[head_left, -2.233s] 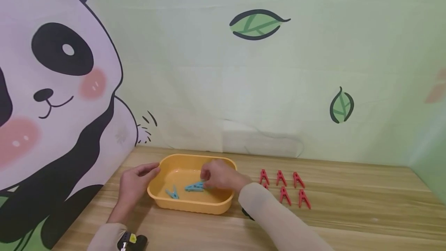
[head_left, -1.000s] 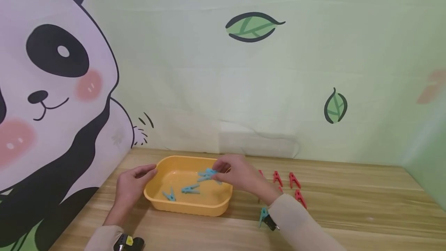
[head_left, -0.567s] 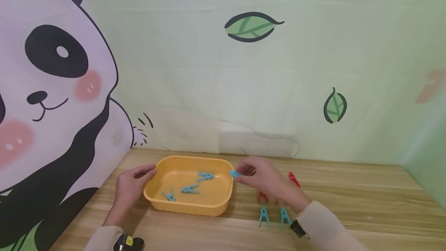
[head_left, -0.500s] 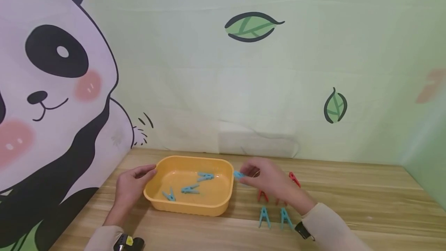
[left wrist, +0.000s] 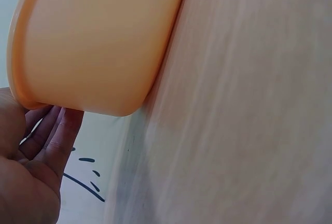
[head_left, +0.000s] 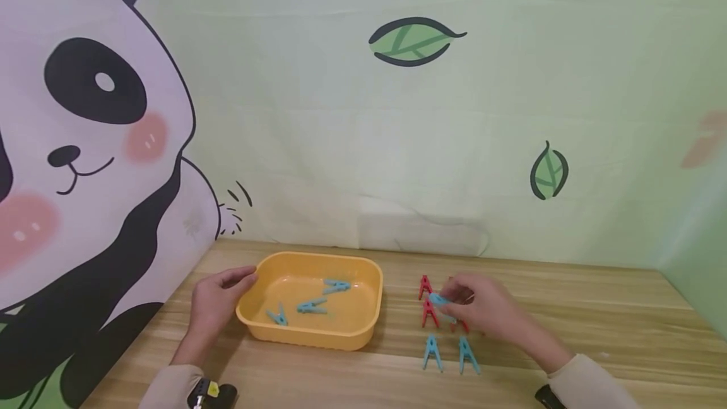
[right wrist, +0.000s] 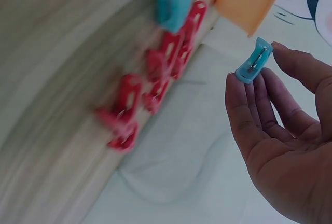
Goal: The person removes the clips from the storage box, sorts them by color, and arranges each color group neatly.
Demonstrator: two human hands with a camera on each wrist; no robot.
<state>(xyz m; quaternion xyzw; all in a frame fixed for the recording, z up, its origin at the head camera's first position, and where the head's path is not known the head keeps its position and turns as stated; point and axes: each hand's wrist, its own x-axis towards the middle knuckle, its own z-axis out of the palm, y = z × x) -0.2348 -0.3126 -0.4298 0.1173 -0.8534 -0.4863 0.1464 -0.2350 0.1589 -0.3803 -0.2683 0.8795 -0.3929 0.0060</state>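
My left hand point(head_left: 212, 308) holds the left rim of a yellow plastic basin point(head_left: 312, 337), thumb at the rim and fingers against the outer wall point(left wrist: 93, 53). Thumb and fingertips of my right hand point(head_left: 483, 308) pinch a light blue clothespin point(right wrist: 254, 60), lifted above the table right of the basin. Beneath that hand lie red clothespins point(head_left: 430, 313), partly hidden by it. Three blue clothespins point(head_left: 311, 306) lie spread out in the basin. Two more blue clothespins point(head_left: 433, 352) lie side by side in front of the red ones.
The wooden table point(head_left: 318, 384) ends at a pale green wall cloth point(head_left: 318, 175) printed with leaves and a panda point(head_left: 113, 144). Several red clothespins point(right wrist: 127, 99) show in the right wrist view, beside blue ones. Wrist cameras point(head_left: 212, 393) sit at both cuffs.
My right hand has taken a blue clothespin out of the basin and carried it right, over the red clothespins. My left hand stays at the basin's rim.
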